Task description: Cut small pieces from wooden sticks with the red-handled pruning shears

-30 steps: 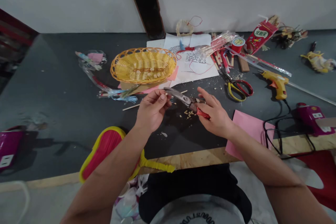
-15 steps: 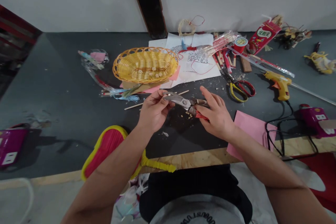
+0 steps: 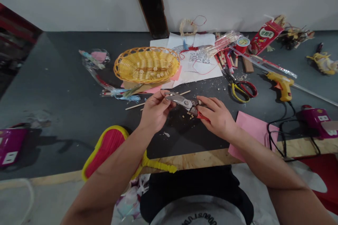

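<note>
My right hand (image 3: 216,117) is shut around the red handle of a pair of metal garden shears (image 3: 182,101), near the pivot. The grey blades point left towards my left hand (image 3: 155,110), whose fingertips pinch the blade tip. Anything small between those fingers is hidden. Below the shears, pale crumbs (image 3: 189,114) lie scattered on the dark tabletop (image 3: 79,77). The shears' second handle is hidden by my right hand.
A yellow wicker basket (image 3: 146,65) stands on papers behind my hands. Red-handled scissors (image 3: 240,89), a yellow glue gun (image 3: 281,84), pink paper (image 3: 252,133), thin sticks and a yellow-rimmed red fan (image 3: 108,149) lie nearby.
My right hand has shifted down and left, with its fingers closing further over the shears. The blades now sit flatter, and the head-worn view has moved slightly.
</note>
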Demonstrator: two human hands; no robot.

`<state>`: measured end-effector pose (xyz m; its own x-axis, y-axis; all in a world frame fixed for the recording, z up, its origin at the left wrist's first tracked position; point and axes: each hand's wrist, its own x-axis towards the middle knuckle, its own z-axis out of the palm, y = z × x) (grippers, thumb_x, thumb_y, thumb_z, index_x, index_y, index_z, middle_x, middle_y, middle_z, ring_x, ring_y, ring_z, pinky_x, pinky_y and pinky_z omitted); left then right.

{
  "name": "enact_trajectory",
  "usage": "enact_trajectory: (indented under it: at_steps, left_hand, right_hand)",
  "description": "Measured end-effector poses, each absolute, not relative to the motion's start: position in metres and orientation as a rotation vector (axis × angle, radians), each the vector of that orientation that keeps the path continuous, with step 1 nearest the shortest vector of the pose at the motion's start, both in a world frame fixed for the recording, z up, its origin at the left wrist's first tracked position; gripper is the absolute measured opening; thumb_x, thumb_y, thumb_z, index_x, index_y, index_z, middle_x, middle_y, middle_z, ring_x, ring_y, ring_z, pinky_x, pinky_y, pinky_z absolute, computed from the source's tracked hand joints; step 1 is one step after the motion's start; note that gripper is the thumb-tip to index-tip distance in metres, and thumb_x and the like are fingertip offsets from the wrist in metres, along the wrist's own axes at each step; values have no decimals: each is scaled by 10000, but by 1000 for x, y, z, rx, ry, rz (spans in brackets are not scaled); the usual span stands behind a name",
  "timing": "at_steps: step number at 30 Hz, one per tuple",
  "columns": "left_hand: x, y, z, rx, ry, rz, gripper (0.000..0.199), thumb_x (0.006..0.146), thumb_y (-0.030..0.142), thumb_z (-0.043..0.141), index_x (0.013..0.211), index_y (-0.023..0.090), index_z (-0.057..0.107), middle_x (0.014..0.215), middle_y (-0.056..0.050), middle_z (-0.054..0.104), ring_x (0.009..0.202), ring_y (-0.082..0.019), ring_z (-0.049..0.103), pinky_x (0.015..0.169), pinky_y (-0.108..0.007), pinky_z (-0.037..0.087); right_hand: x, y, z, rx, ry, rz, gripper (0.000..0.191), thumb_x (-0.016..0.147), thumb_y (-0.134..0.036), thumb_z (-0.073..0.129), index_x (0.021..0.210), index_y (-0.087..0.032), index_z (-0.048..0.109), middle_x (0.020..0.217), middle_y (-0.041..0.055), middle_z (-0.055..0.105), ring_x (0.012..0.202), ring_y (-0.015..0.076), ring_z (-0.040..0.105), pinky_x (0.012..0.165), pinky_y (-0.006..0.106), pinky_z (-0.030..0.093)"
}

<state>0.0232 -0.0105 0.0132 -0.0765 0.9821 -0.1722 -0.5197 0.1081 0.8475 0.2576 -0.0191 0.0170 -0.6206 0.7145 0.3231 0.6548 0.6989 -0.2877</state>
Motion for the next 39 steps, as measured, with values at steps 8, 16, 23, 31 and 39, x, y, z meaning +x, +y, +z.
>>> enact_trajectory:
  at_steps: [8, 16, 23, 31, 39]
  left_hand:
    - [26, -12, 16, 633, 979, 1404, 380, 547, 333, 989, 764, 170, 724, 668, 25, 656, 598, -80, 599, 604, -184, 514]
    - [31, -14, 15, 626, 1016, 1373, 395, 536, 347, 993, 767, 165, 729, 677, 28, 653, 598, -75, 590, 604, -185, 502]
    - [32, -15, 15, 651, 1026, 1393, 391, 530, 353, 993, 752, 172, 727, 673, 26, 655, 604, -81, 590, 597, -187, 490]
    - [33, -16, 15, 705, 1059, 1399, 378, 553, 402, 979, 742, 176, 742, 658, 15, 657, 610, -86, 576, 592, -185, 480]
    - [33, -17, 21, 728, 1026, 1413, 357, 630, 405, 946, 743, 169, 702, 677, 9, 645, 643, -92, 582, 642, -202, 506]
  right_hand:
    - [254, -20, 15, -1079, -2390, 279, 365, 941, -191, 552, 1302, -139, 539, 1296, 192, 667, 1118, 300, 649, 946, 480, 540]
    - [253, -22, 18, -1258, -2527, 262, 565, 908, -154, 532, 1468, -120, 464, 1169, 158, 677, 999, 302, 627, 897, 463, 545]
    - [252, -24, 22, -1291, -2554, 286, 522, 915, -152, 522, 1436, -130, 488, 1148, 154, 671, 992, 297, 622, 893, 454, 537]
    - [251, -24, 24, -1298, -2576, 255, 449, 940, -159, 507, 1388, -126, 534, 1104, 143, 686, 958, 272, 641, 866, 399, 531]
    - [253, -24, 27, -1323, -2445, 112, 361, 1000, -223, 447, 1316, -190, 619, 989, 83, 707, 874, 228, 657, 724, 326, 512]
